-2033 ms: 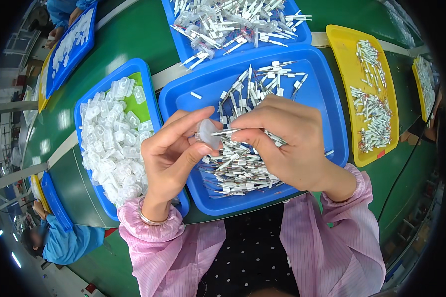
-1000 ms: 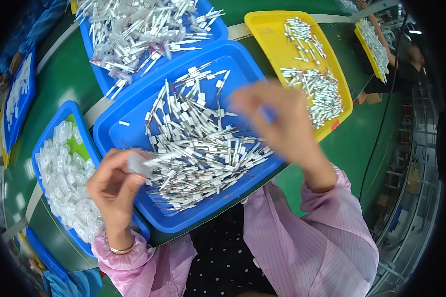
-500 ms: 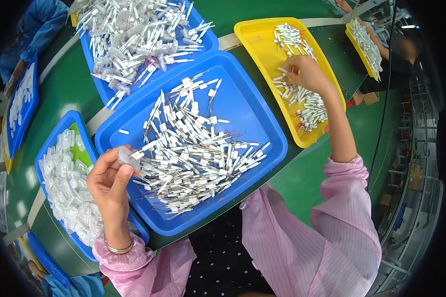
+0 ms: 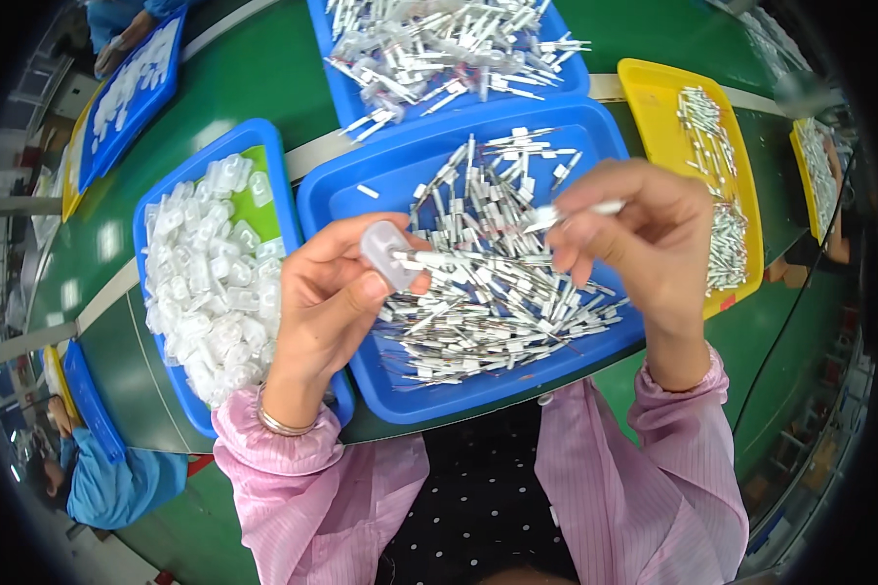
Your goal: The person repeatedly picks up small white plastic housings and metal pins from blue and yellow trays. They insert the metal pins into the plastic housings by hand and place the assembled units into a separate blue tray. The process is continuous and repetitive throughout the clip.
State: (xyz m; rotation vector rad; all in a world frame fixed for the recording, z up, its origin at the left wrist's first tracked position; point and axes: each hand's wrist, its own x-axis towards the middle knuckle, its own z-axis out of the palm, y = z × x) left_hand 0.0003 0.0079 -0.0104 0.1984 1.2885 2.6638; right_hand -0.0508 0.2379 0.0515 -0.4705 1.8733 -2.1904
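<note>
My left hand [image 4: 324, 297] pinches a translucent plastic cap [image 4: 387, 253] between thumb and fingers. A white connector piece [image 4: 419, 259] sticks out from the cap's right side. Level with it on the right, my right hand [image 4: 649, 239] has its fingertips closed on a small white stick [image 4: 605, 208], partly hidden and slightly blurred. Both hands are over a large blue tray [image 4: 380, 390] holding a heap of white connectors with thin wires [image 4: 488, 322]. One loose white stick [image 4: 368, 191] lies apart in this tray's far left corner.
At left, another blue tray [image 4: 197, 409] holds many translucent caps [image 4: 205, 292]. A blue tray [image 4: 578, 83] of capped wired pieces stands behind. The yellow tray [image 4: 644, 88] at right holds small white sticks [image 4: 727, 244]. Blue-sleeved people [image 4: 132, 483] are beyond the table's left side.
My right hand has come left from the yellow tray, bringing a white stick near the cap in my left hand. The whole view has shifted, so the trays appear farther right.
</note>
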